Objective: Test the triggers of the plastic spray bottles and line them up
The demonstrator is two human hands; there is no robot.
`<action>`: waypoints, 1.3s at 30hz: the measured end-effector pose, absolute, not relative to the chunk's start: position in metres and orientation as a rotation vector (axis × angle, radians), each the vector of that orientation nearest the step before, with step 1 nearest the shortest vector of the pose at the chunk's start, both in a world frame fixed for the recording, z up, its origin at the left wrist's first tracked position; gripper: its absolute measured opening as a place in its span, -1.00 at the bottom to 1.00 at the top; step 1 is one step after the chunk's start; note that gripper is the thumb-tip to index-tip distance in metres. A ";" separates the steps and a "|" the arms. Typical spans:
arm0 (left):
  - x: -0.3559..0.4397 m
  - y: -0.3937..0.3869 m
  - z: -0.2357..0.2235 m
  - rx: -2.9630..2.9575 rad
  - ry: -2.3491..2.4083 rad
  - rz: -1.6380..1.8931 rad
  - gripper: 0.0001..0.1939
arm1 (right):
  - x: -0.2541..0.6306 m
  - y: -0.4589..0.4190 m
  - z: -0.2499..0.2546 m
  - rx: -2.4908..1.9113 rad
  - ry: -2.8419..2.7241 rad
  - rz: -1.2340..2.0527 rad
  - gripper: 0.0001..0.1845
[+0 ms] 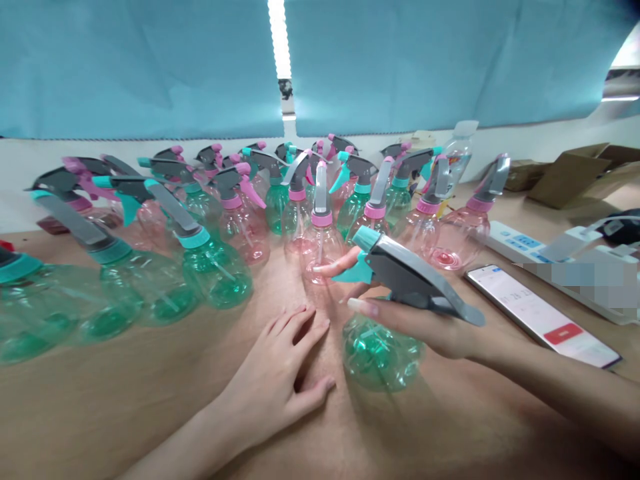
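Observation:
My right hand point(420, 320) grips the neck of a green spray bottle point(380, 350) standing on the wooden table point(125, 400). Its forefinger lies on the teal trigger under the grey spray head point(415, 277). My left hand point(280, 377) rests flat on the table just left of that bottle, fingers spread, holding nothing. Right behind the hands stands a pink bottle point(320, 250) with a pink collar.
Several green and pink spray bottles point(215, 267) crowd the table's far half and left side. A phone point(543, 317) with a lit screen lies at the right, beside a white power strip point(525, 243). Cardboard boxes point(575, 170) sit at the far right under blue curtains.

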State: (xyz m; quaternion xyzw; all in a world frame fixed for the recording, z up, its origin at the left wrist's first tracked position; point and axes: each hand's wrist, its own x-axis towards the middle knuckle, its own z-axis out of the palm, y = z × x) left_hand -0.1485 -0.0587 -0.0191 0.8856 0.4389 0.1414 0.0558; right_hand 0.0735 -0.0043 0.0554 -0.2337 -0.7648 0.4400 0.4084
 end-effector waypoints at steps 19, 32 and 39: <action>-0.148 -0.058 -0.020 2.715 1.339 0.404 -0.41 | 0.075 -0.004 0.053 -0.578 -1.906 1.129 -0.67; -0.148 -0.059 -0.021 2.717 1.346 0.400 -0.40 | 0.079 -0.006 0.057 -0.755 -1.956 0.981 -0.91; -0.150 -0.058 -0.022 2.723 1.353 0.404 -0.39 | 0.079 -0.004 0.055 -0.627 -1.936 1.080 -0.83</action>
